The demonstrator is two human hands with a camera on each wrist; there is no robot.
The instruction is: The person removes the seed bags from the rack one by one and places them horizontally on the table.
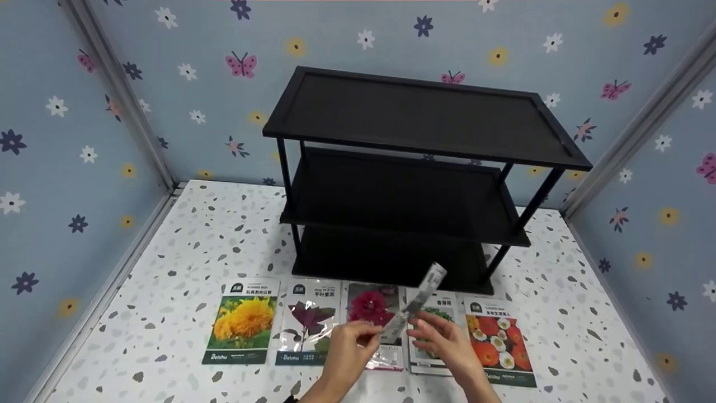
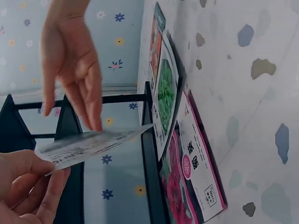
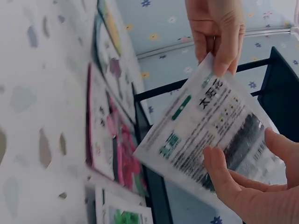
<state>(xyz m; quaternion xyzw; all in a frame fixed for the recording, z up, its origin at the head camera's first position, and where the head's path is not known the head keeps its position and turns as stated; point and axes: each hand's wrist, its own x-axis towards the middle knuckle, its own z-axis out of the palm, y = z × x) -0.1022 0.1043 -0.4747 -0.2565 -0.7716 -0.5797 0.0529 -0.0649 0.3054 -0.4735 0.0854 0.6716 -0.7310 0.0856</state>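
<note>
A seed packet (image 3: pixel 205 140) hangs tilted in the air, its printed back with a barcode showing in the right wrist view. My left hand (image 1: pixel 350 352) pinches one edge of it between thumb and fingers. Close to the packet's other side is my right hand (image 1: pixel 447 342), its fingers loosely extended; in the left wrist view that hand (image 2: pixel 72 65) looks relaxed beside the packet. Below lie a magenta-flower packet (image 1: pixel 369 305) and a green-leaf packet (image 1: pixel 436 302), both partly hidden by the hands and the held packet.
A black three-tier shelf (image 1: pixel 403 190) stands behind the hands. Along its front lie a yellow-flower packet (image 1: pixel 243 322), a purple-leaf packet (image 1: pixel 306 324) and a red-and-white-flower packet (image 1: pixel 499 341) on the speckled table (image 1: pixel 168 313). Flower-patterned panels (image 1: pixel 363 33) enclose the back and sides.
</note>
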